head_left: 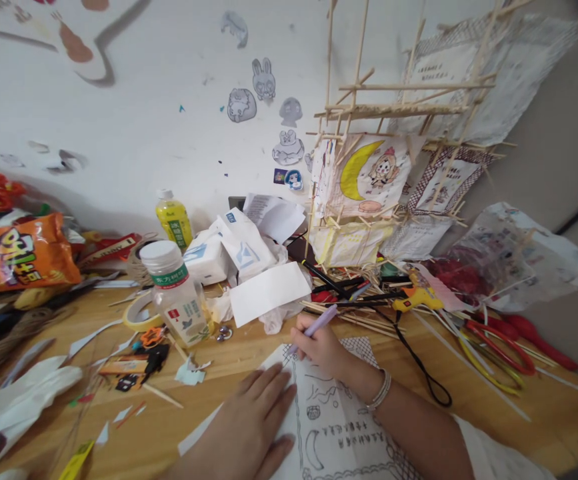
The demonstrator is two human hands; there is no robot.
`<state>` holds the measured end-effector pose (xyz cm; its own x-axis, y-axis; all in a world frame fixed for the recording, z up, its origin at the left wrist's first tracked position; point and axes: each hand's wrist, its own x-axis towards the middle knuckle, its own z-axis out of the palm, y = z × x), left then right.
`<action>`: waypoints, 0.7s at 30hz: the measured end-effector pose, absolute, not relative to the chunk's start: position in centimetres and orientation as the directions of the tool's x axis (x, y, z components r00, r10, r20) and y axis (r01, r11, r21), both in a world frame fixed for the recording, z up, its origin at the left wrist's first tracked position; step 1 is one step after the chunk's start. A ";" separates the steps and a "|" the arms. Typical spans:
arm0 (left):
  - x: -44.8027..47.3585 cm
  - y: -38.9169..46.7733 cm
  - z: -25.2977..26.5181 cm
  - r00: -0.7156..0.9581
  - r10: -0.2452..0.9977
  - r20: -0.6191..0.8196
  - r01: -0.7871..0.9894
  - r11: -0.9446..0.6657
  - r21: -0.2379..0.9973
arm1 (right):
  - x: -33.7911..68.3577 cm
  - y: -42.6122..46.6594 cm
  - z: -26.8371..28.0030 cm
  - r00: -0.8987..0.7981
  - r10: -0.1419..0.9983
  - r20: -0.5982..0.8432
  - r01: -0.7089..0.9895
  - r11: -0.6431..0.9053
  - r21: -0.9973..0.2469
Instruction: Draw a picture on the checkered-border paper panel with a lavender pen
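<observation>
Head view: your right hand point(317, 350) pinches the purple pen point(321, 321) low, near the upper-left corner of the drawn sheet point(333, 417), probably for fine line control. Your left hand point(251, 427) lies flat over the sheet's left side, fingers extended, thumb apart, likely to stop it sliding. Sheet sits on the table point(231, 363) right in front of you. Stick frame point(416, 87) stands behind, bottle point(181, 303) off left; both off the sheet, which should leave your hands room.

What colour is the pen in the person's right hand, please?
The pen is light purple, as the head view shows best.
</observation>
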<state>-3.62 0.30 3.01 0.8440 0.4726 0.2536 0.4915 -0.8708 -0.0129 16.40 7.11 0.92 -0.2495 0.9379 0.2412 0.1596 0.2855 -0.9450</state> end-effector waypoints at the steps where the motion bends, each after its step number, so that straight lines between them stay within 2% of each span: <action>1: -3.6 0.3 3.0 0.844 0.472 0.255 0.492 -0.870 -0.018 | 16.4 7.0 0.9 -0.260 0.932 0.251 0.165 0.299 -0.940; 11: -3.6 0.3 3.1 0.847 0.470 0.250 0.488 -0.872 -0.016 | 16.2 6.4 1.9 -0.337 0.901 0.272 0.259 0.367 -0.893; 16: -3.6 0.4 3.0 0.843 0.468 0.265 0.483 -0.876 0.010 | 16.3 6.5 1.7 -0.343 0.899 0.273 0.261 0.370 -0.891; 21: -3.5 0.4 3.0 0.850 0.465 0.248 0.483 -0.875 -0.015 | 16.5 6.8 0.9 -0.333 0.898 0.288 0.231 0.374 -0.898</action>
